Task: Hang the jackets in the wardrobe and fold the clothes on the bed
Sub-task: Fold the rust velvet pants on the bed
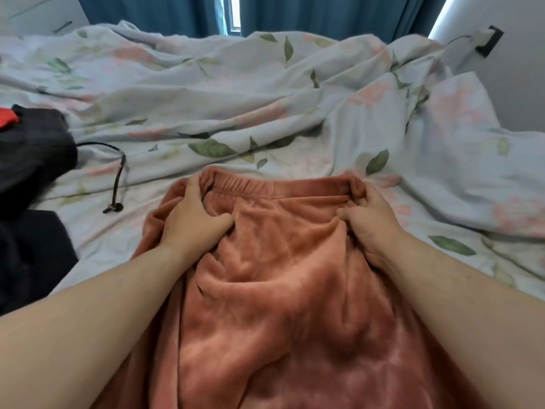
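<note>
Right under the lens, one pair of rust-pink fleece trousers (pixel 280 305) runs up the bed. Left hand (pixel 194 215) grips the cloth just below the elastic waistband (pixel 280 187), fingers curled in; right hand (pixel 368 215) clutches the opposite corner, fist tight. Beyond, one rumpled floral duvet (pixel 236 84); far left, one dark garment (pixel 32 149) trailing one drawcord (pixel 119 175)

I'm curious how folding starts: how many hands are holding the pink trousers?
2. The left hand grips the pink trousers by the waistband's left end, the right hand by its right end. No other hand shows.
</note>
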A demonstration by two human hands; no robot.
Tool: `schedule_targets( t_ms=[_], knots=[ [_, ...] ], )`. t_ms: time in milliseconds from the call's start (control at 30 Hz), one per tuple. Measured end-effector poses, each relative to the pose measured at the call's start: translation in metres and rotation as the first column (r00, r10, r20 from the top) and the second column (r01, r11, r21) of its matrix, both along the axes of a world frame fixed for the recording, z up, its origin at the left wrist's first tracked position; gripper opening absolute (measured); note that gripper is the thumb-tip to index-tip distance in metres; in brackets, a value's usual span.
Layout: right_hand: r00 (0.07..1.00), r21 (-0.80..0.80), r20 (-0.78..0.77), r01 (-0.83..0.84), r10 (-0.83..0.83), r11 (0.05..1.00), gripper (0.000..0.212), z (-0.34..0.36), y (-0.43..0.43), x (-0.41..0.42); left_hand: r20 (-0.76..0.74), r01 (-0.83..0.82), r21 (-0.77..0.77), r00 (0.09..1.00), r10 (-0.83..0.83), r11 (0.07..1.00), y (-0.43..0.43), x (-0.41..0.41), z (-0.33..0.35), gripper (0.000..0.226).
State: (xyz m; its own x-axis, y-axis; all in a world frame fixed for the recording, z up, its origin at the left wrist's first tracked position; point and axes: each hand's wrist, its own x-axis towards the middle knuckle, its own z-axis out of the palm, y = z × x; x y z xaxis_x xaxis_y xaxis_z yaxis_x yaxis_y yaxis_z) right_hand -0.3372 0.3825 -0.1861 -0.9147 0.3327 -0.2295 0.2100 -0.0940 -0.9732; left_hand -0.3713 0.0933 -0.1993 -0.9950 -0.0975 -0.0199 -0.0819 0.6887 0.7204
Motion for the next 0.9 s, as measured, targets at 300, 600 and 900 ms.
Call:
schedule_targets(
  t_ms=[300, 600, 900],
  knots=[
    [0.987, 0.063, 0.053, 0.146, -0.149, 0.987, 0.029, -0.007, 0.022, -0.062, -0.197, -0.030, -0.130, 0.980, 0.004, 0.991, 0.005, -0.060, -0.016, 0.088],
    [0.994, 0.452, 0.102, -0.084, 0.042, 0.888, 0.077, 0.022, -0.007, -0.025, -0.177, -0.036, -0.239, 0.984, -0.007, 0.970, 0.007, -0.065, -0.024, 0.107],
    [0.841, 0.913, 0.304, -0.392, 0.448, 0.115, 0.082, 0.009, -0.084, 0.106, -0.137, 0.026, -0.246, 0.989, -0.061, 0.969, 0.015, -0.061, -0.008, 0.105]
  ],
)
